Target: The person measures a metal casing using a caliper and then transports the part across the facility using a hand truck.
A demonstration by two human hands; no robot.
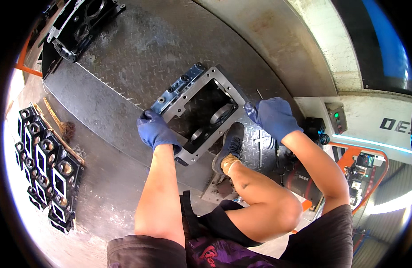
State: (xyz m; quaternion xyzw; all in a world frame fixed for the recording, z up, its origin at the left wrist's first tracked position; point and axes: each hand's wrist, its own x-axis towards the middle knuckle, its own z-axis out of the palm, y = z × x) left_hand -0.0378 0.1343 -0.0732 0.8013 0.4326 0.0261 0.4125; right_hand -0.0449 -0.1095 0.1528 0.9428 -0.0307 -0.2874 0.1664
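Note:
A metal housing casting point(226, 85) with a bright machined rectangular flange and a dark hollow inside is tilted between my two gloved hands. Round bores show in its inner wall, and a blue-grey side with bolt holes runs along its upper left. My left hand point(157, 131), in a blue glove, is closed round the left edge of the flange. At the opposite edge my right hand point(275, 117), also gloved in blue, has its fingers curled onto the casting's right corner. Part of that grip is hidden behind the glove.
My shoe point(229, 148) rests on the tread plate point(139, 49), close to the casting. Thin metal tools point(260, 149) lie right of it. Another casting point(81, 27) stands at far left. Several black castings point(45, 165) and a brush point(65, 127) are leftward. A control box point(336, 117) is right.

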